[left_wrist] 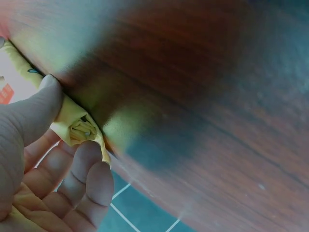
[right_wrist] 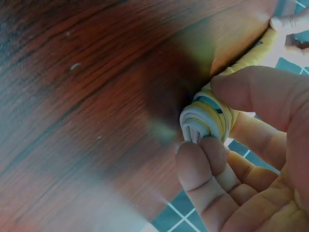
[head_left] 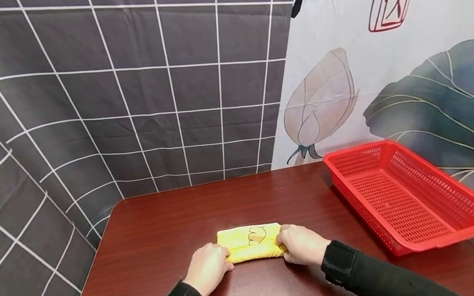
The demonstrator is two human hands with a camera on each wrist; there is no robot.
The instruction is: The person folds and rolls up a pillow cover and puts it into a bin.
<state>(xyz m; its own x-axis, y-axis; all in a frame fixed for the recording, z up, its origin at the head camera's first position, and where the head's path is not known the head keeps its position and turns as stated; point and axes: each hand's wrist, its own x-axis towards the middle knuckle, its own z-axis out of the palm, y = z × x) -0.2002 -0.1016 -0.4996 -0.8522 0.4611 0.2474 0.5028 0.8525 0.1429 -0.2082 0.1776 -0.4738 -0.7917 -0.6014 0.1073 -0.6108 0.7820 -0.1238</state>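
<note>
A yellow cloth (head_left: pixel 250 242), rolled into a short bundle with a dark print on top, lies on the dark wooden table (head_left: pixel 153 237) near its front middle. My left hand (head_left: pixel 208 268) grips the roll's left end; in the left wrist view the thumb (left_wrist: pixel 34 113) and curled fingers pinch the cloth's end (left_wrist: pixel 79 128). My right hand (head_left: pixel 300 243) grips the right end; the right wrist view shows the coiled layers of the cloth (right_wrist: pixel 205 118) between thumb and fingertips (right_wrist: pixel 203 166). Both arms wear black sleeves.
A red perforated plastic basket (head_left: pixel 409 194) stands empty at the table's right side, reaching past the right edge. A dark grid-patterned curtain hangs behind and to the left, a printed leaf-and-bud sheet behind on the right.
</note>
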